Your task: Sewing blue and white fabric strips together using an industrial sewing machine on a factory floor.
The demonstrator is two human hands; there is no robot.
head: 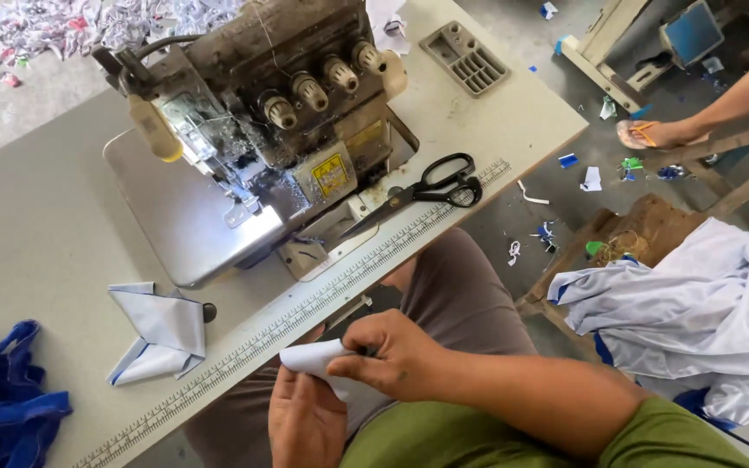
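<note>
Presently both hands, left (305, 420) and right (392, 355), are pinching a small white fabric piece (315, 357) over the lap, keeping it clear of the bench (496, 121) edge, scissors (426, 192) lying within reach.

1. Both hands sit low in the view, close to the body, above the lap.
2. Left hand (305, 416): palm turned up, fingers loosely curled, lying beneath the right hand.
3. Right hand (392, 355): back of hand faces the camera, knuckles bent, thumb and fingertips pinched together at the left side of the hand.
4. The 2 hands touch; right fingers rest over the left palm area.
5. Right forearm runs from the lower right toward centre, bare to the elbow, with a green sleeve at the upper arm.
6. Left wrist leaves the bottom edge; forearm not visible.
</note>
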